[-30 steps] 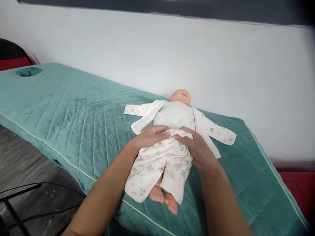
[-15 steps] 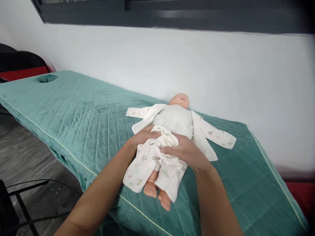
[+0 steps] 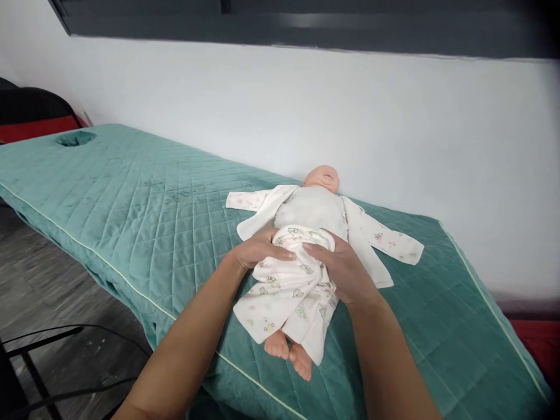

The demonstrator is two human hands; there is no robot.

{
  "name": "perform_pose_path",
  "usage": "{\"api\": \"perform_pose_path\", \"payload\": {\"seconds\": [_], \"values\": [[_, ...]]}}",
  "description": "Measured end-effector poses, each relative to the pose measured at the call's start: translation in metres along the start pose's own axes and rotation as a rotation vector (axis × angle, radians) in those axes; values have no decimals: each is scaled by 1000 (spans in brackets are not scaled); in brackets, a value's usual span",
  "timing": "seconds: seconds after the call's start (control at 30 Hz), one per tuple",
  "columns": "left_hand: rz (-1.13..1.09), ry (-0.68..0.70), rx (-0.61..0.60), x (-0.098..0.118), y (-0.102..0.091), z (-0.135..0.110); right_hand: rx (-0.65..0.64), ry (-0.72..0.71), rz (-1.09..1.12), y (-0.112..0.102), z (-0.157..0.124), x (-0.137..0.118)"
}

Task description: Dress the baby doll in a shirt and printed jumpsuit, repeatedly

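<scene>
A baby doll (image 3: 322, 178) lies on its back, its feet (image 3: 289, 353) toward me. White printed baby pants (image 3: 293, 291) cover its legs, with the feet poking out below the leg openings. My left hand (image 3: 265, 248) grips the waistband at the doll's hip on the left, thumb on top of the cloth. On the other hip my right hand (image 3: 341, 262) holds the same waistband, its thumb pressed on the fabric. The fingers of both hands are partly hidden. A white baby shirt (image 3: 371, 245) lies spread open beneath the doll, sleeves out, around its pale grey-white torso (image 3: 311, 209).
The doll lies on a long bed with a green quilted cover (image 3: 175, 221) that has a face hole (image 3: 75, 139) at the far left. A white wall (image 3: 280, 105) runs behind it. A black and red chair (image 3: 37, 114) stands beyond; a black metal frame (image 3: 39, 356) is at lower left.
Both hands have drawn the pants' waistband up toward the belly and spread it wider. The bunched cloth is smoother, and the legs are more covered.
</scene>
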State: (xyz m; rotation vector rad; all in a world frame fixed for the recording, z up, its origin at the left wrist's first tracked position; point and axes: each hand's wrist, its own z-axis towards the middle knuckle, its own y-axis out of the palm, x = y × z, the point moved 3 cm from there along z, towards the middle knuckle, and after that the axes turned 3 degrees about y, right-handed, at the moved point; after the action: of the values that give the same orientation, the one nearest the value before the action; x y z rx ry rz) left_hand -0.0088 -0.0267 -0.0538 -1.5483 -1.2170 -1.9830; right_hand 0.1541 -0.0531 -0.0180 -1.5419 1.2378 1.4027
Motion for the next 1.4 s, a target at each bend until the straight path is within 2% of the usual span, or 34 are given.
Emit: {"api": "perform_pose_path", "payload": {"seconds": [0.1,0.2,0.3,0.47,0.7,0.8,0.93,1.03,1.2,1.3,1.4], "values": [[-47,51,69,-3,-5,0,-31,-17,-183,5,-3,-5],[-44,88,147,-7,-11,-1,-145,-9,-398,9,-6,-10],[-30,106,203,-8,-11,-2,-213,25,-494,11,-7,-11],[28,107,202,-2,2,-4,-53,22,-345,9,-8,-8],[184,162,105,4,10,-12,-13,-84,-213,10,-4,0],[181,130,150,4,14,-17,20,-140,-242,11,-4,1],[31,163,281,9,29,-24,20,-195,-319,12,-7,0],[-45,165,317,16,44,-32,-16,-212,-350,12,-9,0],[-99,67,372,20,66,-54,-118,-233,-447,8,-10,1],[-110,9,420,16,79,-75,-202,-252,-586,9,-11,-2],[-41,-9,469,13,96,-98,-256,-282,-860,13,-12,-5]]}}
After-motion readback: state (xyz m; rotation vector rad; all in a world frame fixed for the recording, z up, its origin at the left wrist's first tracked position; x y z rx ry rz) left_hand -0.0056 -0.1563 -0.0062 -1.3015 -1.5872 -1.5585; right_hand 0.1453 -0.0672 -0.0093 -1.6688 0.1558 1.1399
